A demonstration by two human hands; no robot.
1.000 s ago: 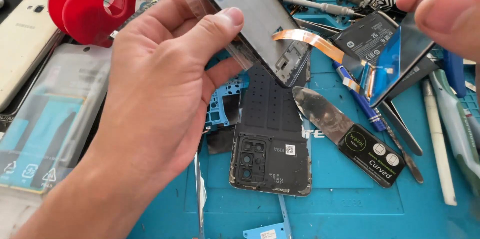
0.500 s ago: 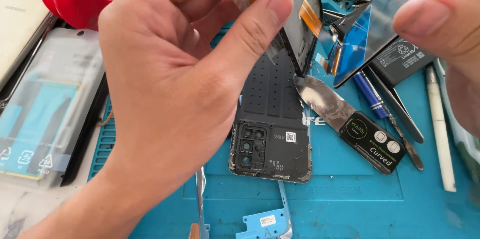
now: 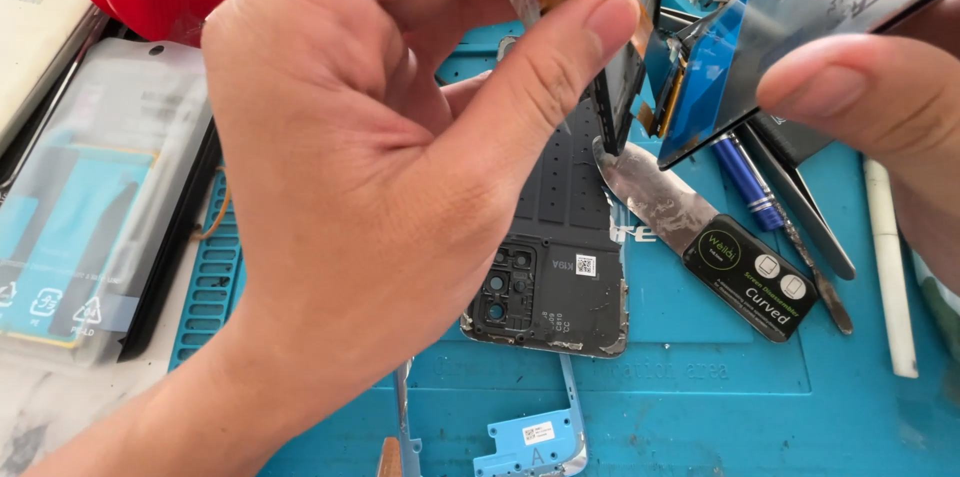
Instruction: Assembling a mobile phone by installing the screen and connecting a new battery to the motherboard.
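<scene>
Far right: glossy dark screen panel with a blue protective film, held tilted by the right hand. Left edge: clear plastic package with a teal insert, lying flat. Small white rectangular labels: on the black back cover, centre, and on the pale blue bracket, near edge.

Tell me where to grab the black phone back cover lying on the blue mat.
Take the black back cover by its two long side edges near the camera-hole end, coming down from above. It lies flat, inner face up, on the blue mat; that end is bare, while the left hand covers the far end.
</scene>
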